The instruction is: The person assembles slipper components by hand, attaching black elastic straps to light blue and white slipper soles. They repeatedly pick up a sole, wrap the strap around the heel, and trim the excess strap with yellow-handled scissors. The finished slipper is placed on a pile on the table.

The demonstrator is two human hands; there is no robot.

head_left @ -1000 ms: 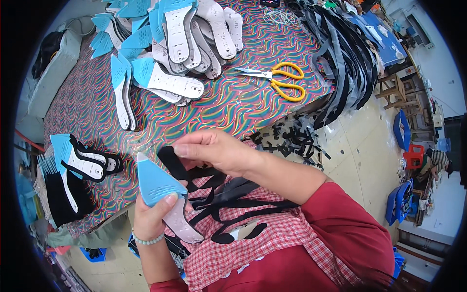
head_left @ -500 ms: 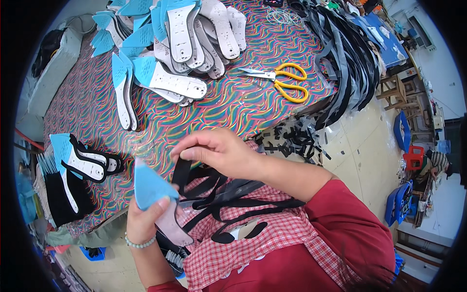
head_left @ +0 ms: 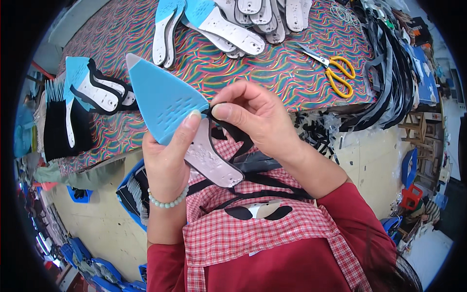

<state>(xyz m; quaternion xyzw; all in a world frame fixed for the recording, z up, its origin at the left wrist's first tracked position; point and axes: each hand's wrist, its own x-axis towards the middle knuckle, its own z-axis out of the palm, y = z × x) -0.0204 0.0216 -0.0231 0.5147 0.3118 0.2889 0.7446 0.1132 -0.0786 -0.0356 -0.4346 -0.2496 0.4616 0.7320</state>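
Note:
A pointed insole (head_left: 165,95), blue at the front and whitish at the narrow heel part, is held in front of me over the table's near edge and my lap. My left hand (head_left: 168,158) grips it near its middle, thumb on top. With thumb and index finger, my right hand (head_left: 265,119) pinches a black strip (head_left: 234,134) against the insole's edge, where the blue meets the white. The strip hangs down toward my lap, where more black strips lie over my red checked apron (head_left: 258,231). The left fingers under the insole are hidden.
Stacked insoles (head_left: 233,31) lie at the table's far side, with yellow-handled scissors (head_left: 330,75) to their right. Insoles with black edging (head_left: 104,92) sit at left by a black fringed piece (head_left: 78,131). Long black strips (head_left: 384,80) drape off the right edge; black scraps (head_left: 316,131) lie below.
My right hand has brought the strip onto the insole's edge. The insole has come up and tilted its blue face toward the view. The view has shifted, so the table appears higher.

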